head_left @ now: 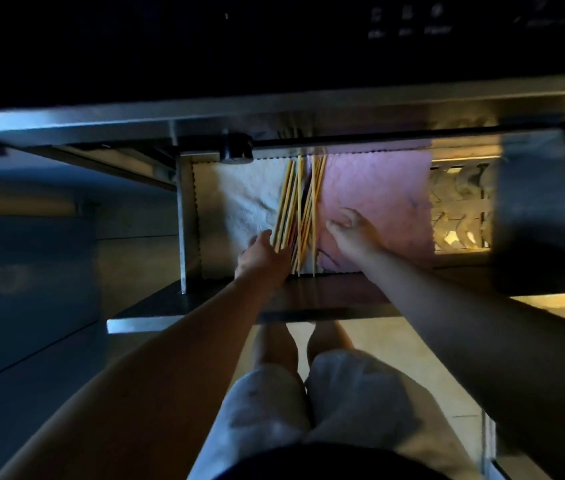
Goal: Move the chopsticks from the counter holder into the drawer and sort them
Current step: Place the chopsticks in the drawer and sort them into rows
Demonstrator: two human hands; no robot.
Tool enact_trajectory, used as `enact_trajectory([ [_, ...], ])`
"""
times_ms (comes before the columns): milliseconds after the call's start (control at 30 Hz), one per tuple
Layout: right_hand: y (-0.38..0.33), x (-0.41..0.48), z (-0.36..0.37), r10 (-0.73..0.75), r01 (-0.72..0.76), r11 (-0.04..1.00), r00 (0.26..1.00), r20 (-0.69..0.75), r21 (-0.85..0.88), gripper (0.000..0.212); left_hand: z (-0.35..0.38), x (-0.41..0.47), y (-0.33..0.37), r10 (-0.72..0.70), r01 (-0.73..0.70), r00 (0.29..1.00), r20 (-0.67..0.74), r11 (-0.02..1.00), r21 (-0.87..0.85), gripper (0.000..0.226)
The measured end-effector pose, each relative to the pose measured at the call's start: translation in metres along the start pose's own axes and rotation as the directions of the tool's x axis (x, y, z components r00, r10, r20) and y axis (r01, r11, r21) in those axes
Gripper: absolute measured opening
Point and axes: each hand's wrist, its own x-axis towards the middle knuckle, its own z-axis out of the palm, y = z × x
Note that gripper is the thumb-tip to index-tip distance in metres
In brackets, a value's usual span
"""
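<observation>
Several yellow chopsticks (300, 209), with a few darker reddish ones among them, lie in a loose crossed heap in the open drawer (187, 216). They rest where a white cloth (239, 199) meets a pink cloth (374, 195). My left hand (262, 256) touches the near left ends of the heap with its fingers stretched out. My right hand (350, 228) lies on the pink cloth just right of the chopsticks, fingers spread and reaching toward them. The counter holder is out of sight.
The drawer's dark front panel (309, 296) runs below both wrists. A wire compartment with pale items (461, 206) sits at the drawer's right. A dark cooktop with faint controls (409, 19) lies above the metal counter edge (274, 109). My legs stand on the tiled floor (395, 341).
</observation>
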Motion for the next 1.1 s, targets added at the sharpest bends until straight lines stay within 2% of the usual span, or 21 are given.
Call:
enact_trajectory([
  [200, -0.028, -0.093, -0.04, -0.104, 0.104, 0.994, 0.995, -0.006, -0.032, 0.055, -0.042, -0.089, 0.013, 0.112, -0.106, 0.993, -0.024, 0.979, 0.177, 0.064],
  [333, -0.041, -0.145, -0.069, -0.262, 0.257, 0.948, 0.965, -0.004, -0.189, 0.056, -0.068, -0.14, 0.021, 0.206, -0.178, 0.976, -0.065, 0.938, 0.296, 0.067],
  [400, -0.044, -0.168, -0.083, -0.382, 0.372, 0.887, 0.924, 0.018, -0.273, 0.056, -0.077, -0.161, 0.024, 0.261, -0.215, 0.96, -0.104, 0.92, 0.327, 0.067],
  [500, -0.047, -0.193, -0.101, -0.561, 0.533, 0.739, 0.825, 0.06, -0.412, 0.062, -0.085, -0.191, 0.026, 0.349, -0.277, 0.917, -0.191, 0.905, 0.323, 0.069],
  [600, -0.05, -0.209, -0.112, -0.643, 0.591, 0.578, 0.754, 0.132, -0.563, 0.067, -0.085, -0.219, 0.023, 0.379, -0.282, 0.87, -0.316, 0.907, 0.312, 0.072],
  [700, -0.053, -0.221, -0.113, -0.674, 0.634, 0.451, 0.704, 0.226, -0.628, 0.069, -0.078, -0.245, 0.013, 0.343, -0.231, 0.827, -0.445, 0.93, 0.286, 0.072],
  [800, -0.059, -0.231, -0.107, -0.703, 0.699, 0.291, 0.62, 0.349, -0.653, 0.069, -0.072, -0.266, -0.004, 0.239, -0.143, 0.809, -0.537, 0.966, 0.214, 0.072],
  [967, -0.071, -0.258, -0.08, -0.699, 0.76, 0.016, 0.473, 0.536, -0.649, 0.072, -0.06, -0.301, -0.041, 0.059, 0.003, 0.773, -0.631, 0.995, 0.096, 0.072],
  [1100, -0.079, -0.291, -0.043, -0.645, 0.798, -0.128, 0.384, 0.66, -0.589, 0.075, -0.053, -0.33, -0.078, -0.095, 0.107, 0.717, -0.691, 0.994, -0.025, 0.074],
])
